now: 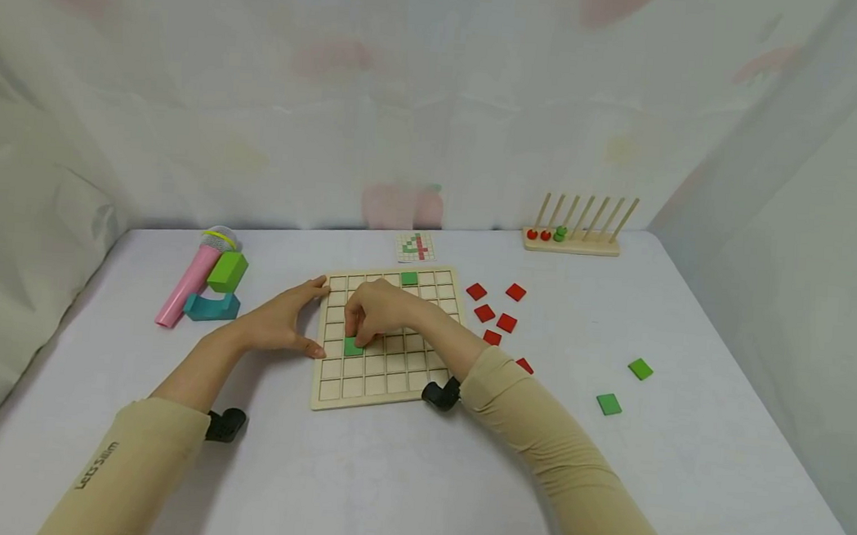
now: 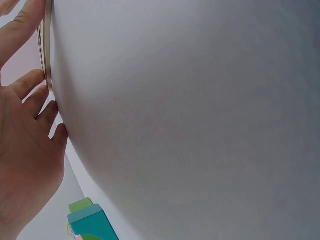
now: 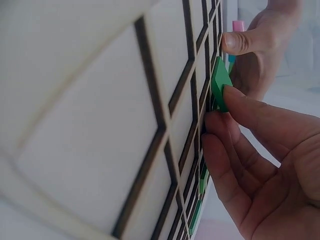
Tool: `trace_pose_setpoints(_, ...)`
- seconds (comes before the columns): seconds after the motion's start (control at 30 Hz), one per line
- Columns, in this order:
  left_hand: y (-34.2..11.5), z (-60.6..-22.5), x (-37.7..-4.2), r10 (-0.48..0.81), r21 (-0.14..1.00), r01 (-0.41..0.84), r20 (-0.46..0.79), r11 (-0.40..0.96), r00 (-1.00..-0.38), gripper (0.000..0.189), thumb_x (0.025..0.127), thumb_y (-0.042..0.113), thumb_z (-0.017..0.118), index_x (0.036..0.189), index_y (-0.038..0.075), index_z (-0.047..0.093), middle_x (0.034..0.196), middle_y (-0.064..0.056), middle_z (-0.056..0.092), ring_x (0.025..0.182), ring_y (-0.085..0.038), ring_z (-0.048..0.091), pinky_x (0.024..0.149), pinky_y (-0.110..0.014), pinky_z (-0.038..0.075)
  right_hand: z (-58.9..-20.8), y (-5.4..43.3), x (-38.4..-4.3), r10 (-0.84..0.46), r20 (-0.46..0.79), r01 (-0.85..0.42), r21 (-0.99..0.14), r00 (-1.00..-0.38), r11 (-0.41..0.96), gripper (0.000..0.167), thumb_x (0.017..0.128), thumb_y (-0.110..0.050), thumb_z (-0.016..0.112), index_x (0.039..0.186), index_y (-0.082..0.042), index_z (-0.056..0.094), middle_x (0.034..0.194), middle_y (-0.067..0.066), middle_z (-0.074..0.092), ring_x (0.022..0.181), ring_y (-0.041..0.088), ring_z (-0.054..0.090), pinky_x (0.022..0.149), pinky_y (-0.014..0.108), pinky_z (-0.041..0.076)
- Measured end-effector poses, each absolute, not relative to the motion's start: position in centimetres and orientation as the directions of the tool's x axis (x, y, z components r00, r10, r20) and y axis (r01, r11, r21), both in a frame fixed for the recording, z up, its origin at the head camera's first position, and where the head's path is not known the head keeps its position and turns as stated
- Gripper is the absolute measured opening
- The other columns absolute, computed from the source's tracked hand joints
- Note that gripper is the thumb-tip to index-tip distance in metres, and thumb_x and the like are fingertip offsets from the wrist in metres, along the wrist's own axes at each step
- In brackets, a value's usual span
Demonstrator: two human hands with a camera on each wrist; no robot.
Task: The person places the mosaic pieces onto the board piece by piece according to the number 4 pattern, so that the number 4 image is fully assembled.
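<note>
A wooden grid board lies on the white table. My right hand is over its left half, pinching a green square tile between thumb and fingers. In the right wrist view that tile stands tilted against the grid. Another green tile sits in a cell of the top row. Along the board's left edge rests my left hand, thumb and fingers spread, fingertips at the rim. The left wrist view shows those fingers extended by the board's side. My right hand and forearm hide part of the grid.
Several red tiles lie right of the board, two green tiles farther right. Behind it is a small pattern card; back right, a peg stand. On the left are a pink toy microphone, green block and teal arch block.
</note>
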State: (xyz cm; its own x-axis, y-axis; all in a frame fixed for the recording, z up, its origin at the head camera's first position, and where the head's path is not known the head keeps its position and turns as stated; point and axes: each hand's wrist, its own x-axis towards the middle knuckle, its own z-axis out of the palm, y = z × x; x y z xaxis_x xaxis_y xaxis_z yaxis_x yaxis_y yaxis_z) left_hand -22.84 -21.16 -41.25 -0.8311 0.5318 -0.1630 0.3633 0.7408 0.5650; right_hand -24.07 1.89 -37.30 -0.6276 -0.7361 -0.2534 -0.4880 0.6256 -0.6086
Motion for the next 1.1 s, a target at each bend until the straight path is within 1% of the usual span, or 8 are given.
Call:
trace_pose_setpoints(0.3, -21.2, -41.3, -22.8, 0.542, 0.561, 0.381, -0.148, 0.735, -0.827, 0.113, 0.066, 0.041, 0.089, 0.151, -0.005, 0.030, 0.165, -0.023, 0.015, 0.153, -0.047, 0.013, 0.122, -0.065, 0.015, -37.6, 1.8, -24.2, -0.732, -0.246, -0.501, -0.590, -0.635, 0.633, 0.010, 0.077, -0.013, 0.083, 0.083, -0.017, 0.076, 0.075, -0.004, 0.074, 0.063, 0.004, 0.060, 0.061, 0.017, 0.048)
trace_pose_setpoints(0.53, -21.1, -41.3, -22.9, 0.539, 0.562, 0.377, -0.151, 0.736, -0.828, 0.113, 0.066, 0.041, 0.089, 0.151, -0.004, 0.030, 0.166, -0.022, 0.015, 0.153, -0.046, 0.013, 0.123, -0.064, 0.015, -37.5, 1.8, -24.1, -0.725, -0.241, -0.511, -0.569, -0.646, 0.644, 0.009, 0.077, -0.014, 0.083, 0.084, -0.017, 0.077, 0.077, -0.004, 0.074, 0.065, 0.005, 0.059, 0.062, 0.017, 0.047)
trace_pose_setpoints(0.73, -21.2, -41.3, -23.0, 0.536, 0.562, 0.369, -0.164, 0.741, -0.828, 0.113, 0.067, 0.039, 0.089, 0.152, -0.004, 0.029, 0.166, -0.021, 0.014, 0.153, -0.045, 0.012, 0.123, -0.064, 0.014, -37.4, 1.7, -24.0, -0.717, -0.248, -0.504, -0.565, -0.651, 0.653, 0.009, 0.078, -0.014, 0.083, 0.083, -0.016, 0.077, 0.077, -0.003, 0.073, 0.064, 0.005, 0.057, 0.059, 0.016, 0.046)
trace_pose_setpoints(0.87, -21.2, -41.2, -22.9, 0.536, 0.557, 0.370, -0.164, 0.743, -0.828, 0.112, 0.067, 0.039, 0.089, 0.152, -0.004, 0.029, 0.166, -0.021, 0.014, 0.153, -0.045, 0.012, 0.123, -0.064, 0.014, -37.3, 1.7, -24.0, -0.722, -0.246, -0.501, -0.577, -0.647, 0.645, 0.009, 0.078, -0.014, 0.083, 0.084, -0.015, 0.077, 0.079, -0.003, 0.073, 0.064, 0.005, 0.058, 0.059, 0.016, 0.047)
trace_pose_setpoints(1.1, -21.1, -41.1, -22.7, 0.530, 0.556, 0.367, -0.161, 0.746, -0.833, 0.113, 0.067, 0.040, 0.089, 0.152, -0.004, 0.029, 0.166, -0.022, 0.014, 0.153, -0.046, 0.012, 0.123, -0.063, 0.014, -36.7, 2.7, -24.2, -0.722, -0.249, -0.457, -0.631, -0.646, 0.627, 0.011, 0.079, -0.009, 0.080, 0.089, -0.011, 0.076, 0.078, 0.000, 0.073, 0.063, 0.013, 0.067, 0.057, 0.019, 0.054)
